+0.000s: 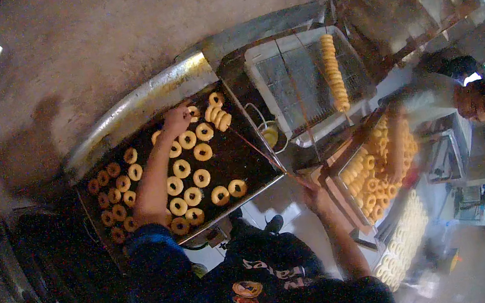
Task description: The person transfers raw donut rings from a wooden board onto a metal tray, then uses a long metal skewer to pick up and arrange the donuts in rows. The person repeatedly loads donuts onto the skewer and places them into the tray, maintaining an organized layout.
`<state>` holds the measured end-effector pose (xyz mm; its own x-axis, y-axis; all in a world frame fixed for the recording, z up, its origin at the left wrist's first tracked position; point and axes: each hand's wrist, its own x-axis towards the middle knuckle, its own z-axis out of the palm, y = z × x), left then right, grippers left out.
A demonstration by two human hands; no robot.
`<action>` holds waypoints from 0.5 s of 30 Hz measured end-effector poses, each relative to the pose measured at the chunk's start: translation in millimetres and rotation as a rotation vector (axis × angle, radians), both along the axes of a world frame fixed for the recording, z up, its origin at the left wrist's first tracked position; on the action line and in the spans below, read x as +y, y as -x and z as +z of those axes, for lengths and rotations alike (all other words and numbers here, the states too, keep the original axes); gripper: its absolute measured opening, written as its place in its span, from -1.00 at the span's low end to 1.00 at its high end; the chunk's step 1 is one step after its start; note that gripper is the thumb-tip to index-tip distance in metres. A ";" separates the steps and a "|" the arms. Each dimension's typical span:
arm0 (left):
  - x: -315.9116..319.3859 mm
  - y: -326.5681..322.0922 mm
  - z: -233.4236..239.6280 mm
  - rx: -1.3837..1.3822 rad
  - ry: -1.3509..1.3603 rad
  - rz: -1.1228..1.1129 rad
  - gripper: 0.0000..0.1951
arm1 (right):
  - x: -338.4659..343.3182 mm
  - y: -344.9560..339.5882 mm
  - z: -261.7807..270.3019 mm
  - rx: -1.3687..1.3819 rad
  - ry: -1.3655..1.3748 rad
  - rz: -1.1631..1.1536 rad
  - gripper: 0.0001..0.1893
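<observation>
A wide metal fryer [242, 151] of dark oil lies before me, with several ring doughnuts [181, 168] floating in it. My right hand [317, 196] grips the near end of a long thin rod [255, 148] that slants across the fryer's right rim. A few doughnuts [218, 117] stand stacked against each other at the rod's far end. Over the far side of the fryer is my left hand [178, 121], right beside a single doughnut [193, 113]. Its fingers are blurred, so whether they touch or hold that ring cannot be told.
Right of the fryer sits a pale-rimmed draining tray [259, 74], crossed by rods, one threaded with doughnuts [335, 73]. A co-worker [430, 95] reaches into a tray heaped with doughnuts [367, 176]. Pale rings [401, 240] cover a board at lower right. A pot [271, 134] stands beside the fryer.
</observation>
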<state>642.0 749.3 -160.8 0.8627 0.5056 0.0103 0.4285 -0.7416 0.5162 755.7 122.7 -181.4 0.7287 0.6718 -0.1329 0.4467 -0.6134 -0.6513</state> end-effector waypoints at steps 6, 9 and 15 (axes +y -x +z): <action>-89.1 52.4 36.7 -0.128 0.069 -0.053 -0.88 | -11.5 12.8 51.5 -0.021 -0.050 0.108 -0.53; -125.0 44.7 57.8 0.091 0.069 0.025 -0.80 | -14.6 11.1 54.2 -0.158 0.281 0.064 -0.49; -70.5 40.4 38.1 0.251 -0.127 0.143 -0.75 | 5.3 14.7 64.0 -0.132 0.241 0.143 -0.45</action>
